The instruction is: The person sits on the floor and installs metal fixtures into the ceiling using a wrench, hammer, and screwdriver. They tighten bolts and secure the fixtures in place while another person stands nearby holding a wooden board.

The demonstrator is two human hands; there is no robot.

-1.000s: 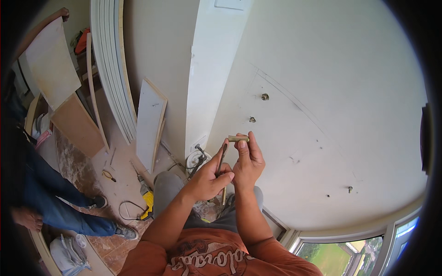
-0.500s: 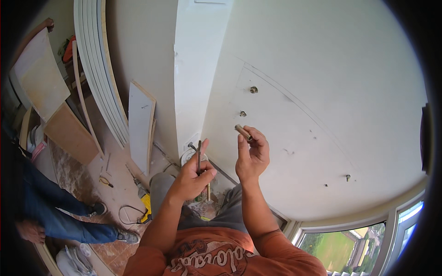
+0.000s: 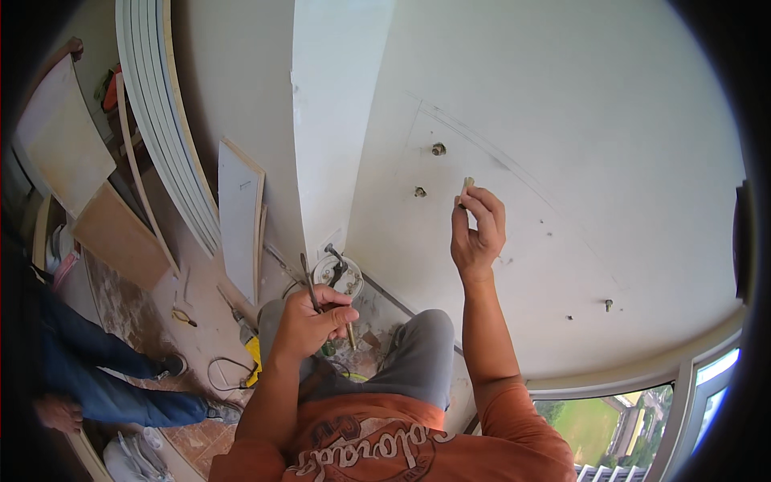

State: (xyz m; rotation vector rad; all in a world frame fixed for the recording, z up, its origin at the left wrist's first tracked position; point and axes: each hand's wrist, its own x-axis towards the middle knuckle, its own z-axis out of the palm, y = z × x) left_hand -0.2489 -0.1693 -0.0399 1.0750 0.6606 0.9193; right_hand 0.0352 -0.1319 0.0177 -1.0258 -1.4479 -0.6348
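Near the wall, my right hand [image 3: 479, 234] pinches a short brass-coloured metal tube [image 3: 468, 186] between thumb and fingers. My left hand [image 3: 315, 324], lower and to the left, is closed around a thin dark metal rod [image 3: 307, 269] that sticks up past the fingers. A brass-coloured piece [image 3: 351, 336] shows below that hand; whether it is held too I cannot tell. Just beyond the left hand, a dark metal tool [image 3: 336, 259] stands in front of a white bucket [image 3: 352, 277] with small pieces in it. Metal anchors [image 3: 438, 149] sit in wall holes.
Pencil lines mark the pale wall [image 3: 562, 120]. A yellow power drill [image 3: 252, 353] lies on the floor to my left. White boards [image 3: 239, 225] lean by the corner. At far left, a person in jeans [image 3: 120, 394] stands near a large panel [image 3: 68, 136]. A window [image 3: 598, 426] is at lower right.
My right hand has moved right and up with the metal tube, which now points more upright. My left hand has dropped slightly left, uncovering more of the white bucket.
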